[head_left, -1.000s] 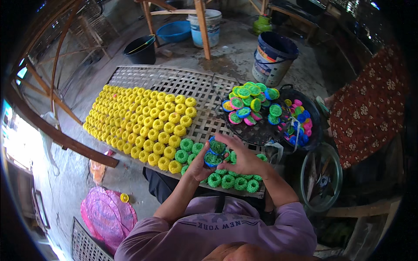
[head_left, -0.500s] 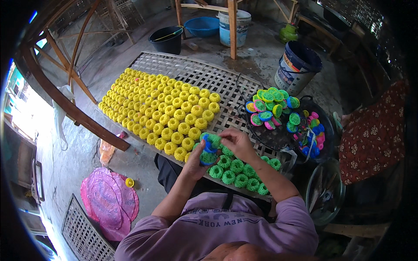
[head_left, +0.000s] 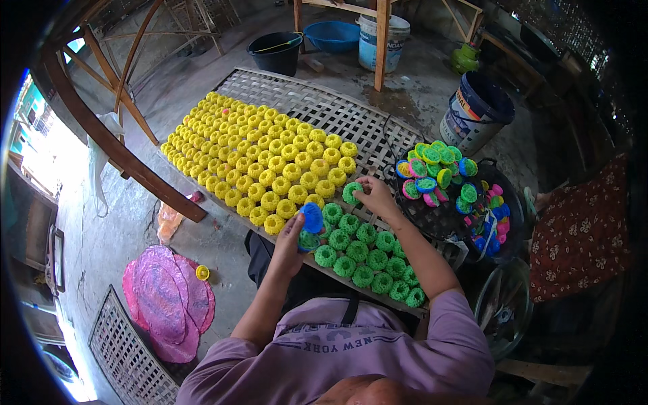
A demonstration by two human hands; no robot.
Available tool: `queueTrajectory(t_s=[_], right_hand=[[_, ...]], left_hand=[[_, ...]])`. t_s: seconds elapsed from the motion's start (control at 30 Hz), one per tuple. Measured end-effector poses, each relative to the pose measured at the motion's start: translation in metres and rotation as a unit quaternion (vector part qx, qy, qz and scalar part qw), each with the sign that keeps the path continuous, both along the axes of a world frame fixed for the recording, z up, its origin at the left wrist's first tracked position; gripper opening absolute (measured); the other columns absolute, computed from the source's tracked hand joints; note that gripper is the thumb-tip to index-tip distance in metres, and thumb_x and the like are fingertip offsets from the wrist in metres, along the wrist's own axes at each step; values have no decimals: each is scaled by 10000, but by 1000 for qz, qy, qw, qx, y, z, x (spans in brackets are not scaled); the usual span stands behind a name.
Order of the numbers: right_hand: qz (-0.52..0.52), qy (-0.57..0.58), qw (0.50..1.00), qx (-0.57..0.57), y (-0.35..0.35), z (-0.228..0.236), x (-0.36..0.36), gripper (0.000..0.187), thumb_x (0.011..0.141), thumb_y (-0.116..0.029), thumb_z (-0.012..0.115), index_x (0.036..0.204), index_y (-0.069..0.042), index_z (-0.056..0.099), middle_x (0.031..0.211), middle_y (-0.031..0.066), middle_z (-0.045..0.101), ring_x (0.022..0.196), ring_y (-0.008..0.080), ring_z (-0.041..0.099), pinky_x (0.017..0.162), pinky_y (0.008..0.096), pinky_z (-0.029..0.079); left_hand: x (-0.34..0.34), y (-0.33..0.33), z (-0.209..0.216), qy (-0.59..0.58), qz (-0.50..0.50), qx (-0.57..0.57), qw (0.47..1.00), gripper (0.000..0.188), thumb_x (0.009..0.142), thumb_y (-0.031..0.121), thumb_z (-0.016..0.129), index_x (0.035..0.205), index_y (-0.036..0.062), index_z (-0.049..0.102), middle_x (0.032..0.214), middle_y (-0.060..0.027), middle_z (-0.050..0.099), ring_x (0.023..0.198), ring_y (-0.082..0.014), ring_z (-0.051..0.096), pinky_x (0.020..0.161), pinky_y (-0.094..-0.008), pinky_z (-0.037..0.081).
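My left hand (head_left: 290,239) is closed around small blue plastic moulds. The upper blue mould (head_left: 311,219) looks bare inside, while the lower one (head_left: 308,241) has green stringy stuff in it. In the fingers of my right hand (head_left: 376,197) is a green stringy ring with a hollow middle (head_left: 351,193), held just over the woven bamboo rack (head_left: 283,94). Rows of like green rings (head_left: 357,251) lie on the rack nearest me. Many yellow rings (head_left: 270,179) stand in rows to their left.
At right, a black tray (head_left: 422,209) holds filled moulds (head_left: 439,162) and loose coloured moulds (head_left: 496,216). Behind it stands a paint bucket (head_left: 472,115). A curved wooden beam (head_left: 115,158) rises at left. Pink round sheets (head_left: 165,297) and a yellow mould (head_left: 202,273) lie on the floor.
My right hand has moved away from the moulds, up and right, with a green ring in its fingers. The upper blue mould has been emptied. The view has shifted slightly.
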State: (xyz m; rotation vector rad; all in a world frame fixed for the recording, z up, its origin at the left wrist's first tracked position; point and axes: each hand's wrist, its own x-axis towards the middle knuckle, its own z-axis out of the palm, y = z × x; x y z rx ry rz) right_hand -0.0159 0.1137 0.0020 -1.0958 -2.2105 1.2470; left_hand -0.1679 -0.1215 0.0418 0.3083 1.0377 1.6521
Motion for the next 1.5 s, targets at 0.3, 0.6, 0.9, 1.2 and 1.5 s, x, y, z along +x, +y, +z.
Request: queueTrajectory(t_s=[0.3, 0.6, 0.9, 1.2, 1.5], right_hand=[[17, -50, 999, -12, -22, -13, -26, 245, 931, -191, 599, 1099, -26, 533, 1007, 185, 653, 896, 330, 664, 764, 451, 528], [88, -235, 895, 369, -71, 18, -4, 459, 912, -41, 554, 1358, 31, 477, 1362, 217, 410, 1162, 344, 528, 975, 459, 460], [206, 157, 938, 232, -120, 77, 79, 373, 809, -149, 760, 1107, -45, 562, 1056, 155, 591, 1058, 357, 581, 914, 436, 457], [-369, -5, 819, 440, 7, 125, 258, 431, 828, -109, 721, 1227, -32, 575, 1272, 242, 537, 1142, 409, 556, 943, 444, 475], [-11, 360, 824, -437, -77, 61, 168, 511, 1008, -475, 471, 1268, -51, 591, 1234, 66, 632, 1037, 193, 639, 905, 338, 520]], left_hand=[[-26, -33, -1, 23, 64, -11, 998, 495, 1012, 431, 487, 1303, 31, 479, 1090, -117, 649, 926, -221, 689, 755, -379, 608], [-10, -38, -9, 16, 0, -12, 1000, 484, 1013, 437, 485, 1283, 36, 511, 1117, -114, 654, 930, -218, 688, 749, -369, 591], [66, 15, -20, -74, -47, -18, 996, 335, 1031, 388, 473, 1072, 71, 573, 1014, -66, 628, 849, -177, 652, 727, -353, 562], [91, 50, -10, 18, -83, 28, 996, 360, 1025, 431, 459, 977, 82, 534, 998, -83, 562, 907, -263, 644, 736, -426, 568], [126, 52, 58, 629, -58, 133, 764, 414, 681, 168, 855, 959, 29, 581, 935, -121, 617, 875, -273, 623, 784, -365, 518]])
